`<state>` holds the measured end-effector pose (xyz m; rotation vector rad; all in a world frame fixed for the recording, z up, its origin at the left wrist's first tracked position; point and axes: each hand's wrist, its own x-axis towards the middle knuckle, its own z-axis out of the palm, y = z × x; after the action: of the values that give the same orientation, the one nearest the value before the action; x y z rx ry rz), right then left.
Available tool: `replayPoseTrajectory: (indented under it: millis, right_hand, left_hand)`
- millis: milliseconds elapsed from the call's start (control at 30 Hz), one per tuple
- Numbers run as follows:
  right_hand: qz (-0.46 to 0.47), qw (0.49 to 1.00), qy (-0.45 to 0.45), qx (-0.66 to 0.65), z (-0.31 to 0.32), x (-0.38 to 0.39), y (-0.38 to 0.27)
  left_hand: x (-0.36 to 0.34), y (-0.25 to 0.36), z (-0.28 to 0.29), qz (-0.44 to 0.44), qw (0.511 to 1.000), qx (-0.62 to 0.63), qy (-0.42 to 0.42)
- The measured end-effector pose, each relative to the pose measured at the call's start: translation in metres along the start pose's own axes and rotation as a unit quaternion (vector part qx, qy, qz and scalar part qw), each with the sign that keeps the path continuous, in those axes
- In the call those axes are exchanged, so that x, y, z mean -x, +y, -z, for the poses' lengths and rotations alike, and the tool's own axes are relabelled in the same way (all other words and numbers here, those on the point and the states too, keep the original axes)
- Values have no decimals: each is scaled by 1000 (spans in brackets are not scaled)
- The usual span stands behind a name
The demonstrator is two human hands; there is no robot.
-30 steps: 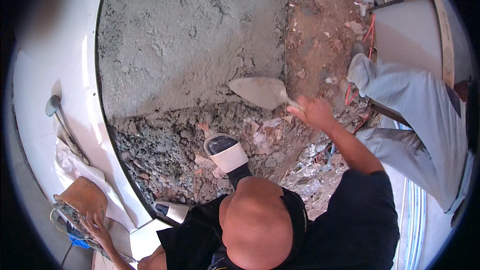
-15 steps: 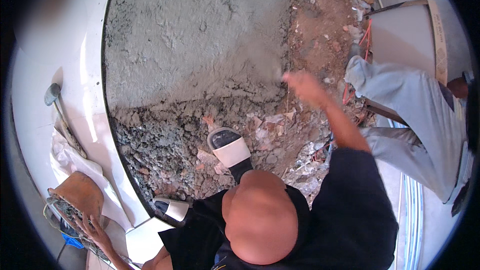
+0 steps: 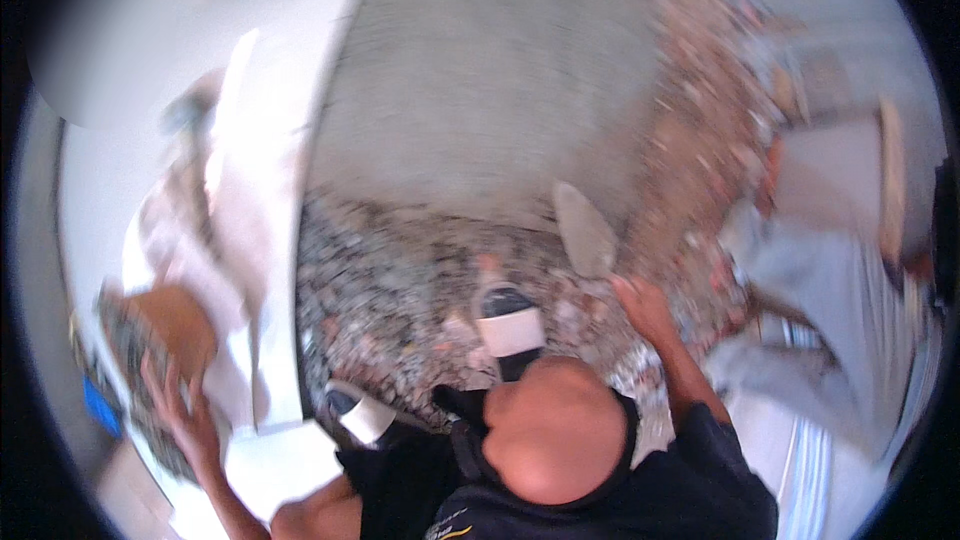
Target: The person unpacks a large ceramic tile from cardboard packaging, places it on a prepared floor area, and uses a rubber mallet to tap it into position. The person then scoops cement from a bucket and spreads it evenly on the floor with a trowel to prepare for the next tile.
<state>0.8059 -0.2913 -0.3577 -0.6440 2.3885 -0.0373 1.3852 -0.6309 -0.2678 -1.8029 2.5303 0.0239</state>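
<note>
At the near left we note a blue object (image 3: 100,408), too blurred to identify. Beside it lies a tipped orange-brown bucket (image 3: 180,325), its mouth turned to the left and coated with grey matter. The left hand (image 3: 182,415) lies at that coated mouth with fingers spread; whether it grips the edge we cannot tell. Beyond the bucket we record a crumpled white sheet (image 3: 180,230) and a blurred long-handled tool (image 3: 187,115), both on a white floor (image 3: 270,120).

In the middle, a smooth grey mortar bed (image 3: 490,70) fills the far part, with loose dark rubble (image 3: 380,290) on its near side. Two sandals (image 3: 510,332) with pale straps are worn on the feet there. The trowel (image 3: 586,232) is at the near right corner of the mortar, blade tip pointing far and left; contact with the surface we cannot confirm. The right hand (image 3: 645,307) is closed around its handle.

To the right we find a strip of reddish earth (image 3: 695,145), then another person's light grey trousers (image 3: 850,290), near a framed panel (image 3: 830,175).
</note>
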Motion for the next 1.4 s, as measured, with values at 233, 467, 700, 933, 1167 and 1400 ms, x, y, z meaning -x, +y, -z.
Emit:
replayPoseTrajectory:
  millis: [233,467,700,933,1167,1400]
  right_hand:
    - [514,855,-22,68,51,20,-287]
    - [712,645,63,271,-33,154,-574]
    - [708,580,122,383,-122,203,-657]
    - [676,642,-97,348,-152,206,-667]
    - [553,751,-299,200,-111,192,-655]
    - [637,714,-290,-7,0,119,-542]
  left_hand:
    - [63,-12,-60,188,931,140,281]
    - [62,-35,-104,303,839,179,416]
    - [47,-35,-119,306,851,190,382]
    - [44,-34,-110,322,862,192,340]
    - [56,-38,-122,330,884,171,282]
    - [65,-73,-118,200,866,181,422]
